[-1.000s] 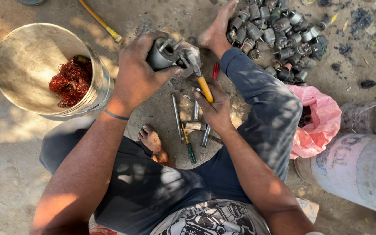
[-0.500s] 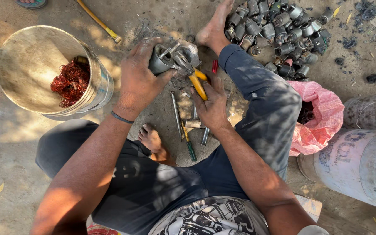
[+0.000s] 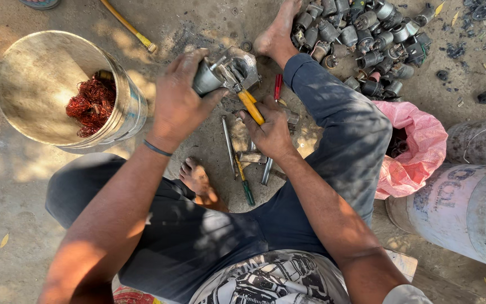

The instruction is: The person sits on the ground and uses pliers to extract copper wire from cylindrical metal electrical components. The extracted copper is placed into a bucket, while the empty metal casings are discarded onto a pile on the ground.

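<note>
Pink sack beside white printed drum

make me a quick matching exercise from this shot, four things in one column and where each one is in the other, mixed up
Things
1. tangled red copper wire
2. grey metal motor part
3. yellow-handled pliers
4. pile of grey cylindrical motor parts

Places
A. gripped in the right hand
B. on the ground by the outstretched foot
C. inside the round pale bucket
D. held in the left hand

Pairs: 1-C, 2-D, 3-A, 4-B
</note>
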